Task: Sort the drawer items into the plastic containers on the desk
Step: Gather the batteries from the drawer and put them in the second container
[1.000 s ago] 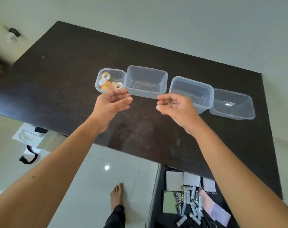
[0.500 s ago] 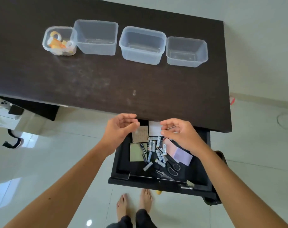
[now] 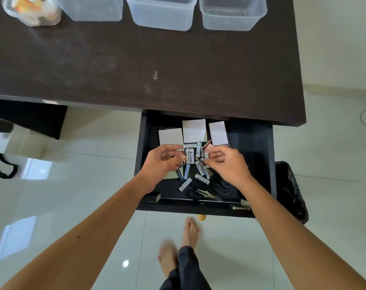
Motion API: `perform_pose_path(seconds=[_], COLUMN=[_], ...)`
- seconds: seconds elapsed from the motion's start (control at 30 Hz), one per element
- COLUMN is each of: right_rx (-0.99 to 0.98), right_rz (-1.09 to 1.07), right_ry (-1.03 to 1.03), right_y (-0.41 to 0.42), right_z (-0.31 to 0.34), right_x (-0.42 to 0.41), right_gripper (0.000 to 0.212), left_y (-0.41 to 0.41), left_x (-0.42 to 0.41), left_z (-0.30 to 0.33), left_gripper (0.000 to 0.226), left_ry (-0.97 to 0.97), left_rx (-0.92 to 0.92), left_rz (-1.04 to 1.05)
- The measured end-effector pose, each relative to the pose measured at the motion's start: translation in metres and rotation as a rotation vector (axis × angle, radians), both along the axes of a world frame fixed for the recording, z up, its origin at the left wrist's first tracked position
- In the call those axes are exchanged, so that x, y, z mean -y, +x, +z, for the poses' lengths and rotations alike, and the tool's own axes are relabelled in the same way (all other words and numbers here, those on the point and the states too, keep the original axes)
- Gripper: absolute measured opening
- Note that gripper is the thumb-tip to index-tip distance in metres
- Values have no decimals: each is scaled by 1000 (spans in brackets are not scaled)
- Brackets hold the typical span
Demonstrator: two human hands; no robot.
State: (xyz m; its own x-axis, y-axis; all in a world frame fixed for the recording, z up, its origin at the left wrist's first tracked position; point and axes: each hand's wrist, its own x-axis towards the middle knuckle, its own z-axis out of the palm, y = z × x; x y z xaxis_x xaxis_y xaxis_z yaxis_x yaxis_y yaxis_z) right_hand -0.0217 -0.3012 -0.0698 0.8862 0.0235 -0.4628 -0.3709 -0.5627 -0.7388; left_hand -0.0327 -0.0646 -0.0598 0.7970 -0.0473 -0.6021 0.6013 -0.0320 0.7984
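Now both hands are working the open drawer (image 3: 269, 164): right hand (image 3: 226, 164) pinching one battery (image 3: 206, 155), left hand (image 3: 163, 162) hovering loosely curled and empty over the battery pile (image 3: 191, 164), containers (image 3: 232, 15) waiting on the desk (image 3: 136, 65).

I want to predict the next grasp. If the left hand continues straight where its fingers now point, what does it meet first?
Most likely the white batteries in the open drawer: the left hand points right, fingers close beside them. Its height above them is unclear.
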Motion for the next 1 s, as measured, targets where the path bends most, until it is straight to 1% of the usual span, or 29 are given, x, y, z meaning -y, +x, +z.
perform_pose_path(seconds=[0.13,0.23,0.33,0.47,0.57,0.63,0.73,0.8,0.9,0.93,1.0], right_rx=[80,137,213,198,194,165,137,95,22,3,-27], right_rz=[-48,-39,27,56,81,63,-4,-31,-81,-104,-123], right_ry=[-96,-215,-287,-281,-280,-231,-103,-26,94,123,150], right_y=[6,9,10,8,6,5,3,0,-2,-1,-1], right_z=[-10,-15,-21,-22,-22,-21,-16,-11,-4,-1,2], right_x=[-17,-24,-29,-24,-18,-15,-8,-4,-2,-1,0], right_gripper=[41,46,40,24,24,23,21,25,27,26,17], left_y=[-2,-2,-3,-4,-4,-4,-3,-2,-3,-4,-4], left_x=[-4,-5,-4,4,17,27,36,37,35,34,30], left_z=[-10,-14,-18,-24,-22,-24,-26,-27,-25,-25,-24], left_gripper=[37,40,38,35,41,46,45,43,42,42,45], left_ry=[14,32,85,275,457,538,616,605,535,503,439], left_rx=[-23,-18,15,83,146,179,187,174,141,130,108], left_rz=[2,16,26,32,10,20,46,65,106,124,158])
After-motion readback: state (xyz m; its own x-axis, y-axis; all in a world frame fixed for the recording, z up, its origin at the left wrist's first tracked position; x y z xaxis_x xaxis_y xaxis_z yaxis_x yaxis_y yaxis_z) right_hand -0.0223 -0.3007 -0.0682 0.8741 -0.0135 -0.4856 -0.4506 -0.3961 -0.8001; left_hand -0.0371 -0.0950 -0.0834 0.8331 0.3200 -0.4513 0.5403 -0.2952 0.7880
